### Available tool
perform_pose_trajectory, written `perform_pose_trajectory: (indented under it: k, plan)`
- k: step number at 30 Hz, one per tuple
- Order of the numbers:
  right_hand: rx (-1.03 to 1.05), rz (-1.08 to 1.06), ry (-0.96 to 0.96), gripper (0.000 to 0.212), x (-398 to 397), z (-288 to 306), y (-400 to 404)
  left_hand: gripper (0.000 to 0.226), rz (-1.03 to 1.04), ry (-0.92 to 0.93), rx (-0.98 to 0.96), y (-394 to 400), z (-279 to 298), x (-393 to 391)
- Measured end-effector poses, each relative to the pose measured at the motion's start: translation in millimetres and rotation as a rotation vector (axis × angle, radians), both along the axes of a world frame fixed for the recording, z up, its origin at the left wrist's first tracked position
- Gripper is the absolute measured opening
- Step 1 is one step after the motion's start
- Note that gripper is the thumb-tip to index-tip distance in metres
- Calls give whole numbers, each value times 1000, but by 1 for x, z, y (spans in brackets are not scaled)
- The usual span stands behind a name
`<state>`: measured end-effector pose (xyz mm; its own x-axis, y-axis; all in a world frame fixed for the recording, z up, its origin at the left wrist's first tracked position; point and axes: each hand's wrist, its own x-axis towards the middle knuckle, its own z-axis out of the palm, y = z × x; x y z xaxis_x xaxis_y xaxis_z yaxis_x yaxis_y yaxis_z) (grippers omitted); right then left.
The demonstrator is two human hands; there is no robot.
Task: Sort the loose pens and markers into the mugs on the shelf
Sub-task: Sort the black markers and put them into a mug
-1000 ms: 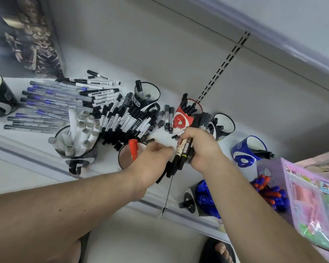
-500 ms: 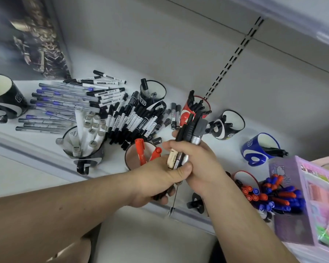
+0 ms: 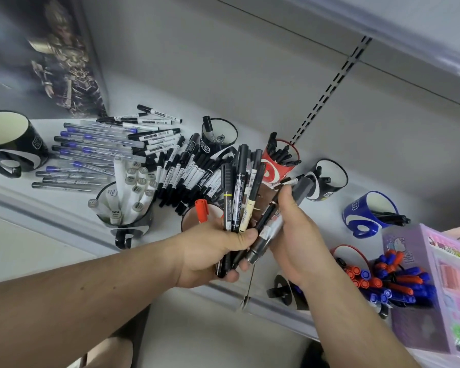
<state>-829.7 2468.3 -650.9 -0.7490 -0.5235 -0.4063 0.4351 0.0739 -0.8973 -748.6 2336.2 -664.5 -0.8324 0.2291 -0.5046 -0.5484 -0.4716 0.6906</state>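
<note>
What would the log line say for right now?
left hand: grips fanned pens | right hand: grips grey marker | red mug: holds black pens | step: sorting the bundle

On shelf (image 3: 64, 208): loose pens (image 3: 91, 152) far left, markers (image 3: 186, 171) just right of them, mugs (image 3: 327, 179) in a row behind hands. Left hand (image 3: 210, 251) and right hand (image 3: 295, 235) side by side in front, bundle (image 3: 239, 197) upright between them. Box (image 3: 441, 282) far right.
</note>
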Motion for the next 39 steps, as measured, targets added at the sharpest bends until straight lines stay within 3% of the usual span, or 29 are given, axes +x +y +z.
perform_pose_trajectory:
  k: [3,6,8,13,17,23,29,34,39]
  plan:
    - [-60,-72,9,69,-3,2,1,9,23,18,41,-2,1,0]
    - [-178,-225,17,32,-8,8,5,22,78,1,43,-4,1,-2]
    - [-202,-267,35,27,-10,13,7,16,101,-1,40,-6,0,-2]
    - [27,-218,198,6,-10,10,1,14,171,-14,35,-11,-1,-3]
    - [120,-296,324,7,-24,10,-17,15,307,-36,-18,-19,-4,-14]
    - [203,-429,331,11,-94,-1,-70,15,469,-78,-40,-39,-11,-15]
    - [530,-490,762,28,-148,-19,-121,14,465,-92,-44,-52,-20,-7]
    - [610,-286,970,30,-159,-55,-141,10,452,-62,-30,-55,-23,1]
    - [894,77,841,32,-168,-74,-152,15,420,-17,-38,-57,-25,5]
